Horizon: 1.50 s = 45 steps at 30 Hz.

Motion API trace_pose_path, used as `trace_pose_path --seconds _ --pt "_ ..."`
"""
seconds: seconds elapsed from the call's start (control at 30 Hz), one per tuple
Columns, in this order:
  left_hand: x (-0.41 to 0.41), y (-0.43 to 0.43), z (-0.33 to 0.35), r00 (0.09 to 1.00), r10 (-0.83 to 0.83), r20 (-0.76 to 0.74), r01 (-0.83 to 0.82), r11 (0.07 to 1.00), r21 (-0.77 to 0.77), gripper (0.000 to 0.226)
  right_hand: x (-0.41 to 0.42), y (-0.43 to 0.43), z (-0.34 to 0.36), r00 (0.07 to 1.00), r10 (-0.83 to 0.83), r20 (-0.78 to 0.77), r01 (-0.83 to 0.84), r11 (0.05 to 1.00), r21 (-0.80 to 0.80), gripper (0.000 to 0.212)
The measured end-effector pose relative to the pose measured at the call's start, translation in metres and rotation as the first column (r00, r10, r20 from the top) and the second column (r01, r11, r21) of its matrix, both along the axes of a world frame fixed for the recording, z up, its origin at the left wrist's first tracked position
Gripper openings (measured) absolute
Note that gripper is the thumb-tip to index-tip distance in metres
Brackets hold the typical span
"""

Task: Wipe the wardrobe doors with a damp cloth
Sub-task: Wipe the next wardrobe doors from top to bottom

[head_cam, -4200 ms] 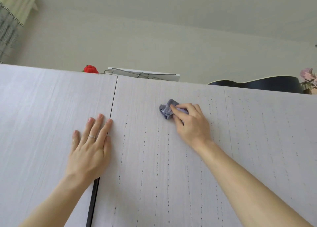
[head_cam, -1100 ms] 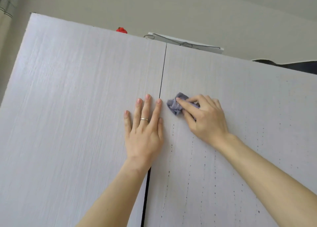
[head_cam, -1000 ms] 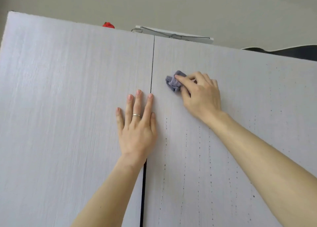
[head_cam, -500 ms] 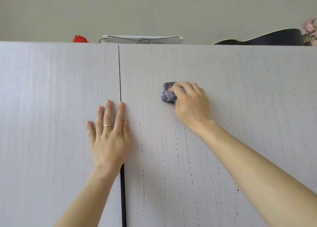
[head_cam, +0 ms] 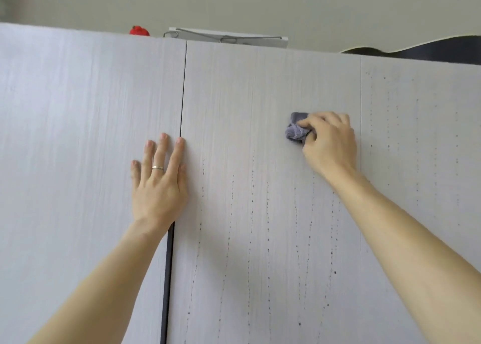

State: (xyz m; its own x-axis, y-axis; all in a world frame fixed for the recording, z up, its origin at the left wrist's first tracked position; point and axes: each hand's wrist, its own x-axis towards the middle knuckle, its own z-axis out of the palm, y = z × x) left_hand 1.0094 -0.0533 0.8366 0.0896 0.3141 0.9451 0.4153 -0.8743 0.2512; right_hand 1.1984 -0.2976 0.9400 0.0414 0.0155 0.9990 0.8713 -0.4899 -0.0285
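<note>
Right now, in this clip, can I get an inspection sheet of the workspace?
Surface: pale grey wood-grain wardrobe doors, with dotted dark drip trails on the middle and right ones.
Job's things: small crumpled grey-blue cloth, pressed to the middle door.
Clutter: red round object, white flat board and dark curved object, all atop the wardrobe.
Hands: left hand lies flat at the door seam, wearing a silver ring; right hand grips the cloth.
Cables: nothing seen.
Surroundings: plain pale wall.
</note>
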Motion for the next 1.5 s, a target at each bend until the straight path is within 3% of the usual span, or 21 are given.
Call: trace_pose_path --seconds 0.1,0.3,0.37,0.53,0.6,0.77,0.9,1.13,1.27,1.37,1.5 --pt "0.004 -0.002 -0.003 0.999 0.009 0.037 -0.010 1.000 0.003 0.052 0.013 -0.010 0.003 0.994 0.035 -0.106 -0.021 0.991 0.134 0.037" --pt "0.009 -0.009 -0.003 0.997 -0.020 0.080 0.023 0.999 -0.038 0.052 0.017 0.015 -0.096 0.985 0.113 0.132 -0.126 0.988 0.093 0.033" --pt "0.008 -0.007 -0.003 0.997 -0.018 0.076 0.021 0.999 -0.036 0.052 0.020 0.014 -0.092 0.979 0.116 0.170 -0.126 0.991 0.050 0.035" --pt "0.009 -0.006 -0.007 0.996 -0.019 0.087 0.022 0.999 -0.040 0.052 0.029 -0.010 -0.018 0.989 0.136 -0.056 -0.123 0.973 0.197 0.035" --pt "0.010 -0.006 -0.009 0.994 -0.011 0.106 0.016 0.999 -0.041 0.052 0.033 -0.011 -0.015 0.992 0.112 -0.061 -0.098 0.974 0.202 0.035" --pt "0.012 -0.008 -0.014 0.992 -0.012 0.129 0.020 0.998 -0.063 0.053 0.042 -0.010 -0.082 0.997 0.078 0.029 -0.083 0.964 0.254 0.035" --pt "0.010 -0.007 -0.014 0.990 -0.024 0.136 0.031 0.998 -0.051 0.052 0.041 -0.013 -0.124 0.994 0.108 0.010 -0.107 0.967 0.232 0.039" --pt "0.010 -0.007 -0.018 0.991 -0.023 0.135 0.031 0.998 -0.054 0.054 0.035 -0.021 -0.034 0.967 0.171 -0.190 -0.102 0.940 0.326 0.041" --pt "0.013 -0.008 -0.020 0.991 -0.010 0.137 0.020 0.997 -0.072 0.055 0.034 -0.016 -0.071 0.985 0.136 -0.109 -0.099 0.950 0.295 0.035" --pt "0.014 -0.007 -0.019 0.990 -0.022 0.142 0.033 0.997 -0.074 0.054 0.029 -0.006 -0.121 0.991 0.129 0.030 -0.132 0.978 0.164 0.034" --pt "0.015 -0.007 -0.020 0.989 -0.032 0.144 0.044 0.995 -0.085 0.054 0.030 -0.007 -0.092 0.991 0.113 0.076 -0.114 0.993 0.010 0.036"
